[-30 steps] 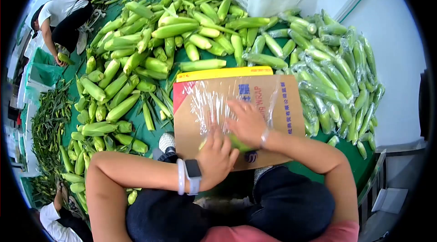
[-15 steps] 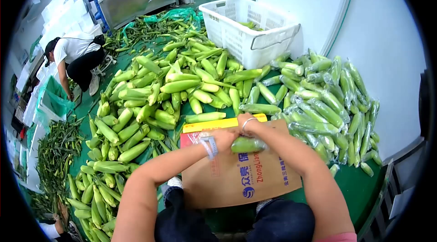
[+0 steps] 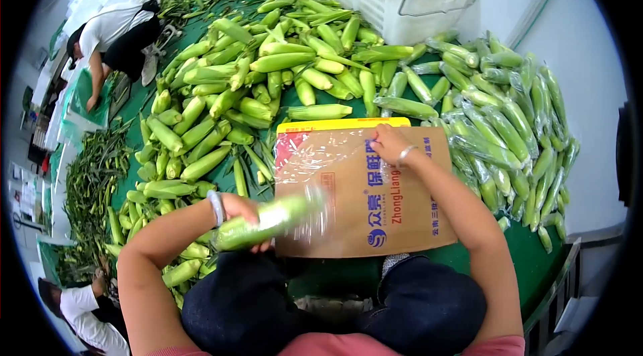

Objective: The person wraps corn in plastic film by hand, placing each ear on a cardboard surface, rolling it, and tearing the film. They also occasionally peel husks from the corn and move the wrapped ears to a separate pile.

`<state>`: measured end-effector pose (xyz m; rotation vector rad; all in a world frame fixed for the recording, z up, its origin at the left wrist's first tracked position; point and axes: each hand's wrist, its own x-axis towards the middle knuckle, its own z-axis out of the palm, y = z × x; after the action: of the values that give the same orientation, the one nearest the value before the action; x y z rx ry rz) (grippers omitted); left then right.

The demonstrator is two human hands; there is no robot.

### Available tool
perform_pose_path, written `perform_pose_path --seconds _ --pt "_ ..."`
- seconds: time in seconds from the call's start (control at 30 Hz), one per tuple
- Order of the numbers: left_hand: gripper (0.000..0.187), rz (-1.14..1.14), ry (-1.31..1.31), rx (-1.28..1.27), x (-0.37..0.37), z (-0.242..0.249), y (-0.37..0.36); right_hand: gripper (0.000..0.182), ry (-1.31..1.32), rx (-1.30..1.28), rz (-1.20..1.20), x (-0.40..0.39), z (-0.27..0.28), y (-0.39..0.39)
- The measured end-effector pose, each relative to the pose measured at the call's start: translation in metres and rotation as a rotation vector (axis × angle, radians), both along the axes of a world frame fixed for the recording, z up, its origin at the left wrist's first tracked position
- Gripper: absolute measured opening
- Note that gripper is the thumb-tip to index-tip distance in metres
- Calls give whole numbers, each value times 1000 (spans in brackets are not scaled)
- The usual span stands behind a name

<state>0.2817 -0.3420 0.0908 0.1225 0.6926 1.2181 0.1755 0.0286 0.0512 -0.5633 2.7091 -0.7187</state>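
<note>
My left hand (image 3: 242,210) grips an ear of corn (image 3: 271,220), blurred by motion, over the near left corner of a cardboard sheet (image 3: 348,235) with blue and red print. Shiny clear plastic film (image 3: 328,162) stretches across the cardboard's left half. At the far edge lies a yellow strip (image 3: 321,125), perhaps the film's box. My right hand (image 3: 393,145) pinches the film just in front of this strip. The cardboard rests above my knees.
Unwrapped corn (image 3: 248,75) is heaped ahead and left; film-wrapped corn (image 3: 495,121) lies at right. Behind stands a white crate (image 3: 402,1). Stripped husks (image 3: 94,202) cover the far left. One person (image 3: 120,34) bends over a green-lined box; another (image 3: 94,316) is at lower left.
My left hand has moved from the film strip toward me and left, carrying the ear of corn. My right hand has shifted slightly right. The view has tilted downward.
</note>
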Motion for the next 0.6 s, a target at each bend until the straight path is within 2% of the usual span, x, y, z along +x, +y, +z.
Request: perform_pose_path --seconds 0.03,0.07,0.1,0.13,0.17,0.23,0.27,0.3,0.33,0.37,0.43,0.47,0.53,0.57,0.6 --pt "72 324 -121 5 8 0 -10 27 -11 -59 -14 4 -5 3" --pt "66 579 -166 265 12 0 -2 29 41 -67 -33 12 -7 3" --pt "61 793 -71 102 14 -1 -3 32 95 -78 -51 22 -6 -1" --pt "57 997 26 -67 11 -2 -2 35 277 3 49 34 -7 -9" --pt "54 1047 169 -52 6 9 11 42 245 -51 162 51 11 -22" --pt "50 1188 347 -1 4 26 47 46 10 -412 302 83 39 -57" --pt "49 1268 398 78 6 28 64 50 -373 -530 262 96 50 -73" --pt "49 1304 307 164 8 22 75 54 -423 -714 149 110 45 -86" --pt "50 1339 217 253 9 19 84 54 -427 -712 140 116 45 -91" --pt "50 1337 215 257 11 20 89 52 -796 -905 86 118 47 -95" --pt "46 1379 -30 317 14 29 97 48 -1545 -1240 -29 117 51 -99" --pt "46 1391 -26 328 13 31 101 48 -1545 -1224 -20 116 52 -97" --pt "44 1630 587 -106 14 35 103 45 -1504 -1128 -63 119 52 -95" --pt "43 1715 907 -289 8 42 98 48 -1197 -913 -91 123 66 -98" --pt "43 1870 1062 -390 2 40 93 48 -1206 -904 -73 128 72 -98"
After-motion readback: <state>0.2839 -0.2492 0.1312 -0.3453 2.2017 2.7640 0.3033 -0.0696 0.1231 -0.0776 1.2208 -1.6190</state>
